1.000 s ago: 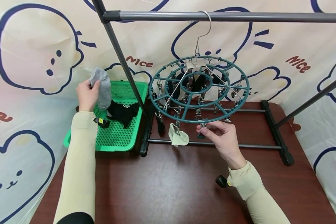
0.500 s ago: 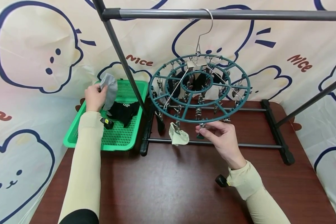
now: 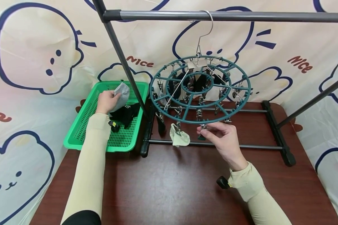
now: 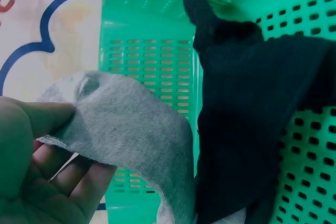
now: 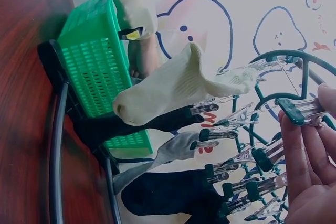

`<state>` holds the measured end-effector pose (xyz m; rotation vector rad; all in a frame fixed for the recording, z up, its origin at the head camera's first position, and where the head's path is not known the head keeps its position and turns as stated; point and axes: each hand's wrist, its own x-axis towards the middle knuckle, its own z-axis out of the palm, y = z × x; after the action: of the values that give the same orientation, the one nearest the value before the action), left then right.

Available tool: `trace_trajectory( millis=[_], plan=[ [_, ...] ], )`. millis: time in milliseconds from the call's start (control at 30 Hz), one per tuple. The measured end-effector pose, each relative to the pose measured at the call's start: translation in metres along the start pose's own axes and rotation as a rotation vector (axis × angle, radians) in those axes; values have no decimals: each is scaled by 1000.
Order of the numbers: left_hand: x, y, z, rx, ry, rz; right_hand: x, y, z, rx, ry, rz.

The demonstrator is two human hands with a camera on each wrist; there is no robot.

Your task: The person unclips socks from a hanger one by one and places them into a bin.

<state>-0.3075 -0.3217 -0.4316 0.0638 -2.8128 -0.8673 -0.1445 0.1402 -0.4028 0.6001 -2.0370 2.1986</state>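
My left hand [image 3: 105, 101] pinches the cuff of a grey sock [image 4: 131, 119] between thumb and fingers, over the green basket [image 3: 73, 137]. The sock's lower end drapes beside a black sock [image 4: 247, 124] that lies in the basket. At the near rim of the round sock hanger [image 3: 197, 122], my right hand [image 3: 228, 140] pinches a metal clip [image 5: 296, 111] with green tips; no cloth shows in it. A cream sock [image 3: 179, 137] hangs from a neighbouring clip. In the right wrist view, a grey sock [image 5: 173, 150] and a dark sock [image 5: 168, 192] also hang there.
The hanger's hook [image 3: 211, 25] sits over the rack's top bar [image 3: 270, 17]. A slanted rack post [image 3: 121, 56] stands between basket and hanger. The rack's feet rest on a brown table [image 3: 169, 184]. A printed cloth backdrop [image 3: 146, 37] stands behind.
My left hand has moved right and lower with the grey sock, from the basket's left side to over it. The right hand stays at the same clip.
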Motion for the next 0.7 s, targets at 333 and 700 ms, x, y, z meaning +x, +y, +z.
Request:
trace_trajectory(
  millis=[333,700],
  plan=[
    [2,9,4,-30,-190,0,0,0,-2,-1,2,4],
    [0,11,12,-16,-515,37,0,1,-2,5,6,11]
  ],
)
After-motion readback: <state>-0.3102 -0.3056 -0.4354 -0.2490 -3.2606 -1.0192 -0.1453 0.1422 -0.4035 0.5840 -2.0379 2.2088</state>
